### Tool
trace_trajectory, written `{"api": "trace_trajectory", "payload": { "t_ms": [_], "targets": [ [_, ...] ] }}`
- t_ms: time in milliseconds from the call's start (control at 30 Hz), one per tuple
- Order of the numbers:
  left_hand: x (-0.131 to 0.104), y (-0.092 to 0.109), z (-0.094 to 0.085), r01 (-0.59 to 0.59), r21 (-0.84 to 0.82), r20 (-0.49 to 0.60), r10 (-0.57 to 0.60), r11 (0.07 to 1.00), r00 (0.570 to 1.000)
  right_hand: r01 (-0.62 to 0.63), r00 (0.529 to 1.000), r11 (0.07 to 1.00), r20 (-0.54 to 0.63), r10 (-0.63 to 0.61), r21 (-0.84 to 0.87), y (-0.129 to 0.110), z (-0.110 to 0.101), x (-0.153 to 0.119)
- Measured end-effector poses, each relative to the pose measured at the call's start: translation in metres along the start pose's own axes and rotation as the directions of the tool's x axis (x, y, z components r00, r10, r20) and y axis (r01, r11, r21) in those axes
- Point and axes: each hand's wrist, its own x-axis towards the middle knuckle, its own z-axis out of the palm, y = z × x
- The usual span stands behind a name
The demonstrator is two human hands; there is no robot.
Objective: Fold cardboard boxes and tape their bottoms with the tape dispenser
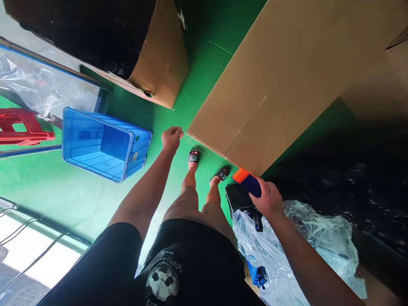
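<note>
A large flat sheet of brown cardboard (267, 89) reaches from the middle to the upper right. In my right hand (269, 197) is a dark blue and orange object (247, 180), with its orange end at the cardboard's near edge. My left hand (172, 138) hangs over the green floor by the cardboard's left corner, a small gap away from it. Its fingers are curled together, and whether anything is inside them is hidden.
An open blue crate (106, 146) lies left of my left hand, near a red stool (24, 127). A cardboard box (162, 55) with black plastic stands upper left. Clear plastic wrap (264, 246) and a black case (237, 196) are beside my legs.
</note>
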Motion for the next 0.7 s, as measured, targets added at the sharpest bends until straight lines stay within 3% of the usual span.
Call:
{"api": "trace_trajectory", "payload": {
  "t_ms": [233, 533, 700],
  "targets": [
    [0.007, -0.002, 0.01, 0.011, 0.02, 0.022, -0.012, 1.0, 1.0, -0.005, 0.999, 0.999, -0.043, 0.003, -0.045, -0.002, -0.011, 0.002],
    [0.011, -0.006, 0.015, 0.056, -0.016, 0.039, -0.055, 0.998, 0.998, -0.007, 1.0, 0.996, 0.006, 0.008, -0.09, 0.009, -0.021, 0.014],
    [0.015, -0.005, 0.02, 0.174, -0.065, 0.056, -0.171, 0.983, 0.984, 0.011, 1.0, 0.996, 0.012, -0.01, -0.092, 0.011, -0.019, 0.016]
  ]
}}
